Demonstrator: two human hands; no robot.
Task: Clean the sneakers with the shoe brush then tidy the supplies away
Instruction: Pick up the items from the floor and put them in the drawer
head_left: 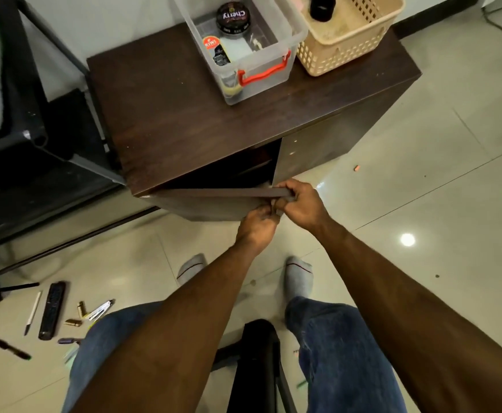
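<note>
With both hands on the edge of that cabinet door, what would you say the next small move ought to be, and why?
Probably swing the cabinet door further open. Both the left hand and the right hand grip its free edge, it stands only partly ajar, and the supplies in the clear box on top are not yet put away.

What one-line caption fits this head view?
Both hands grip the cabinet door, polish box on top.

"Cherry" on the round black tin (233,17); "KIWI" on the orange-topped pack (214,49), both inside the clear box (285,46)
</note>
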